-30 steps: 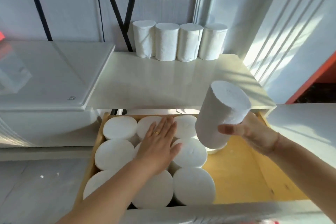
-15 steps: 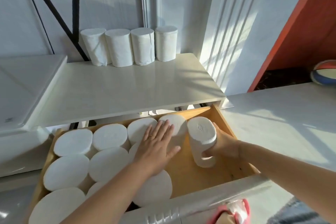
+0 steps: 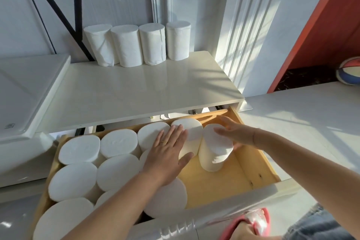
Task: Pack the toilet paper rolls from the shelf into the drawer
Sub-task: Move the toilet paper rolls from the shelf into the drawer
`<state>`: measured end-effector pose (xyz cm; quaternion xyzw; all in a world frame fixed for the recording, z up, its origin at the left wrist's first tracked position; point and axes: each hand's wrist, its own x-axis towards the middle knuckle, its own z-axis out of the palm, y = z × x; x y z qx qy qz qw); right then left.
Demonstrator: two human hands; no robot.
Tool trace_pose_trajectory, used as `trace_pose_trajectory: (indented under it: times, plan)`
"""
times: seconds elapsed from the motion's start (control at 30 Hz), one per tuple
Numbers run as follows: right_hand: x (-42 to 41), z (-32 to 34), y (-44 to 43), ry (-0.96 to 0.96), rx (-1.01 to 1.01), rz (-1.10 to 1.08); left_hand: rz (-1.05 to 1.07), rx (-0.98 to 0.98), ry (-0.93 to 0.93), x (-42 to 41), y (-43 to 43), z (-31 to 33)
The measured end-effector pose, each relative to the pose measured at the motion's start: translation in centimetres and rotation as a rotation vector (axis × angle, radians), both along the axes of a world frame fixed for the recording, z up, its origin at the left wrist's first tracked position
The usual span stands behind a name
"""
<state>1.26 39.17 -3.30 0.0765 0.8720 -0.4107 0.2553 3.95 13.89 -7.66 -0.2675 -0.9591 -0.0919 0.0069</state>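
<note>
Found left hand [image 3: 165,150] spread flat on packed rolls [image 3: 81,148] at frame centre, probably to keep the rows tight. Found right hand [image 3: 236,134] straight-fingered over newest roll [image 3: 213,152], slightly tilted in drawer [image 3: 259,163], right of centre. Gripped round its side half a second ago, now released. Counted four shelf rolls [image 3: 136,45] at upper centre.
</note>
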Motion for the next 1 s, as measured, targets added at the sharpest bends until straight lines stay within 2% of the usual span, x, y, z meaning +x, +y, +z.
trace_pose_trajectory:
  times: [0.1,0.17,0.33,0.43,0.57,0.8,1.0]
  plan:
    - [0.1,-0.2,-0.5,-0.006,0.153,0.111,0.005,-0.007,0.015,0.1,-0.1,0.0]
    - [0.8,0.0,-0.5,-0.044,0.158,0.111,0.01,-0.007,0.021,0.1,-0.2,-0.1]
    - [4.6,-0.3,-1.6,-0.293,-0.155,-0.171,0.0,0.014,0.004,-0.1,-0.3,-0.2]
    - [6.5,-0.4,-3.6,-0.369,-0.324,-0.234,-0.008,0.012,0.0,-0.1,-0.3,-0.3]
    - [6.6,-0.6,-6.2,-0.317,-0.385,-0.296,-0.015,0.013,-0.009,0.0,-0.3,-0.1]
    - [6.1,-0.7,-7.3,-0.253,-0.339,-0.349,-0.04,0.041,-0.044,-0.1,-0.4,0.0]
    - [6.0,-1.2,-6.7,-0.201,-0.336,-0.244,-0.064,0.01,-0.013,-0.4,-0.7,-0.1]
